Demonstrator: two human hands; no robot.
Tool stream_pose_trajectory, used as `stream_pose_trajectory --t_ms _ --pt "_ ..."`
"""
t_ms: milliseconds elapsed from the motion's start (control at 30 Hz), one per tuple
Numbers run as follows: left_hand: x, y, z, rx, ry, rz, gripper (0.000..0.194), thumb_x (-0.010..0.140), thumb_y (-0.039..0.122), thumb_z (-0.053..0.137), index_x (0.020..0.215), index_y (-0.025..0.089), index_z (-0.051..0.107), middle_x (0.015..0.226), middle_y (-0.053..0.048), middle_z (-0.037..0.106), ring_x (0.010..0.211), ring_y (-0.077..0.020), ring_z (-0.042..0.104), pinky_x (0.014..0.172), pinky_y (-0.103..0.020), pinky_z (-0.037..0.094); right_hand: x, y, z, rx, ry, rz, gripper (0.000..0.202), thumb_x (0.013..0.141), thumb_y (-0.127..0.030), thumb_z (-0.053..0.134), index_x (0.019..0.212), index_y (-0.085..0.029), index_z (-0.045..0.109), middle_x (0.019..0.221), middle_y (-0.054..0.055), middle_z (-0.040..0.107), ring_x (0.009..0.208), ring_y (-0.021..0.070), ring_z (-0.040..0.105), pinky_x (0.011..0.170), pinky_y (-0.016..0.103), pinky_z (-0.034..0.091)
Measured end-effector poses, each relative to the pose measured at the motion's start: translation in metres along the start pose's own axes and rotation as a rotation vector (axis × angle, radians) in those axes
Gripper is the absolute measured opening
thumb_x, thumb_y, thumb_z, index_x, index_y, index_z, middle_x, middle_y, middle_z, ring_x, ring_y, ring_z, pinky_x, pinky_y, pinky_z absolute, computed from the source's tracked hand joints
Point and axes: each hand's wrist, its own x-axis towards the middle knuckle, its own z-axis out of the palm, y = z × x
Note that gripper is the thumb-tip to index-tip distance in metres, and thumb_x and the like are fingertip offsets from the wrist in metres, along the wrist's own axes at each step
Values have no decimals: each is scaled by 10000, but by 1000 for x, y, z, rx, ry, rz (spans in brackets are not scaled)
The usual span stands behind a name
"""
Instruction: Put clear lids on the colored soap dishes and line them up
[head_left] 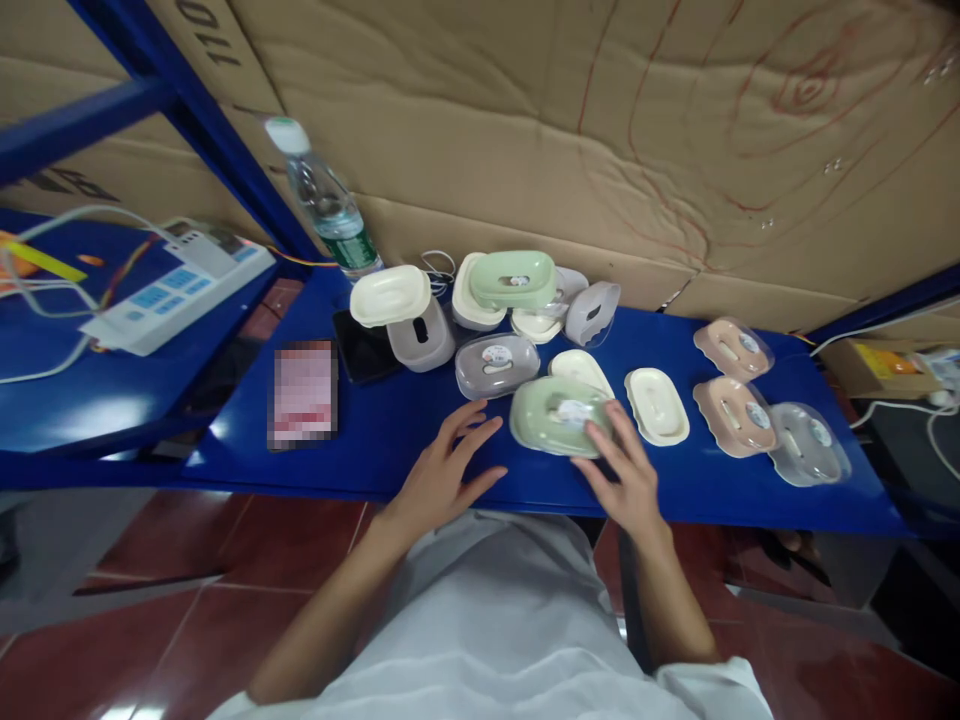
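My right hand (pixel 622 478) grips the right end of a light green soap box (pixel 551 425) with a clear cover and a pale label, its thumb on the near side and fingers on top. The box lies tilted near the table's front edge and partly covers a cream tray (pixel 581 370). My left hand (pixel 446 468) is open just left of the box, fingers apart, holding nothing. Behind it sits a grey soap box (pixel 497 366) with a label. Another cream tray (pixel 657 406) lies to the right.
Two pink soap boxes (pixel 733 415) and a grey one (pixel 810 445) lie at the right. Further back are a green box (pixel 514 280), a cream lid (pixel 390 296) on a grey base (pixel 422 342), and a water bottle (pixel 337 215). A phone (pixel 364 345) and a power strip (pixel 180 295) are left.
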Motion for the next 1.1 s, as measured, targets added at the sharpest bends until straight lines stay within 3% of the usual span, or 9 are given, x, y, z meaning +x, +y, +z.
stream_pose_trajectory --t_ms 100,267,367,500,667,767,900,1000,1100 --pt "1 1 1 21 -11 -5 553 1092 310 634 1611 279 446 1612 -192 475 1299 -277 701 1087 -479 650 14 34 -36 -157 74 152 653 1024 -392 708 1643 -441 506 1737 31 462 1538 374 545 1264 628 494" --pt "0 -1 3 35 -1 10 459 1091 292 625 1544 278 550 1577 -162 540 1246 -253 722 1045 -439 666 57 118 -82 -290 -71 315 629 995 -614 630 1535 -292 653 1685 129 526 1538 391 538 1290 609 433" --pt "0 -2 4 47 3 10 418 1080 277 639 1497 277 605 1558 -150 571 1245 -257 723 1053 -439 662 74 155 -82 -296 -94 350 702 964 -658 602 1513 -225 665 1674 171 529 1552 391 515 1288 599 428" --pt "1 -1 4 74 18 32 376 1079 252 636 1455 247 628 1533 -149 597 1351 -277 671 1111 -451 632 75 173 -69 -302 -125 386 740 1008 -645 531 1594 -195 571 1723 191 459 1608 376 439 1316 618 365" --pt "5 0 3 137 21 40 348 1095 265 613 1441 230 610 1519 -156 595 1384 -287 637 1129 -478 619 61 139 -64 -449 -155 334 795 1091 -621 437 1736 -169 326 1832 186 213 1721 420 97 1331 731 223" --pt "5 0 3 141 -6 31 348 1099 270 606 1447 243 604 1523 -148 593 1395 -286 629 1136 -474 613 50 88 -48 -439 -208 196 658 1124 -543 453 1697 -221 421 1787 166 355 1689 399 264 1331 692 289" --pt "5 -1 4 130 -10 16 375 1097 270 613 1471 260 593 1538 -144 585 1395 -286 630 1142 -480 609 33 23 -13 -290 -407 52 578 1126 -499 508 1656 -270 482 1707 128 504 1615 346 442 1346 641 338" --pt "5 -2 5 123 -17 12 398 1098 269 612 1494 264 581 1538 -148 582 1405 -287 622 1145 -485 604 21 2 1 -138 -457 52 505 1124 -484 528 1564 -239 561 1629 148 587 1570 324 510 1340 633 375" --pt "5 -3 5 122 -49 21 400 1089 266 628 1488 260 605 1556 -146 578 1420 -292 603 1159 -493 588 16 2 -3 15 -478 37 324 1131 -431 534 1352 -234 665 1538 131 662 1529 292 561 1337 628 390"
